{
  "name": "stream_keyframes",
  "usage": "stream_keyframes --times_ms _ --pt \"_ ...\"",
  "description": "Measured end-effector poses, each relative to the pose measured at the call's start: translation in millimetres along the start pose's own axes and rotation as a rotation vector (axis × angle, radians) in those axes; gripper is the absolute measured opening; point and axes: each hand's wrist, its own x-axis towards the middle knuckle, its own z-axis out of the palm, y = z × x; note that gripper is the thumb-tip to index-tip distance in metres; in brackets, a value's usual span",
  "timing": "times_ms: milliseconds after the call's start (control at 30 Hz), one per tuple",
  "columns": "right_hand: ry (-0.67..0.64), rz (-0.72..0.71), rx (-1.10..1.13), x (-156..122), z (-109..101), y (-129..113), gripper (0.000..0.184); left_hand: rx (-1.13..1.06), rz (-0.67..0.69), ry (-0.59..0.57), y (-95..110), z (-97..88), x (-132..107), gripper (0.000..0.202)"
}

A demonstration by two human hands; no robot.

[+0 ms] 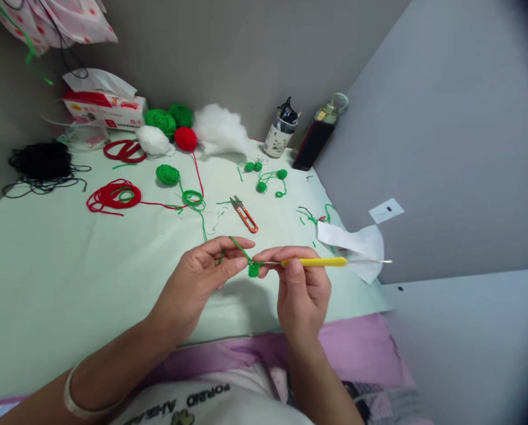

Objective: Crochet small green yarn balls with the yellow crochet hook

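Between my hands is a small green crochet piece (253,270), worked on the tip of a crochet hook (319,262) with a yellow handle and metal at both ends. My right hand (302,289) grips the hook by its handle, thumb on top. My left hand (210,265) pinches the crochet piece at its left edge, and green yarn runs up over the index finger. That strand seems to lead back toward a coil of green yarn (193,199) on the table. Orange thread snips (245,214) lie just beyond my hands.
Yarn balls, including a red one (186,139), stand at the back beside white stuffing (222,130) and a tissue pack (107,109). Small green crocheted balls (261,186), red scissors (125,151), black yarn (42,160), a jar (279,137) and a dark bottle (315,139) surround the work area.
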Motion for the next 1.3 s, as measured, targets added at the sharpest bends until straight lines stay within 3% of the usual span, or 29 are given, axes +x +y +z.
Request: stream_keyframes --times_ms 1300 --pt "-0.008 -0.025 -0.032 -1.6 -2.3 -0.2 0.020 0.005 0.008 -0.005 1.1 0.4 -0.9 0.018"
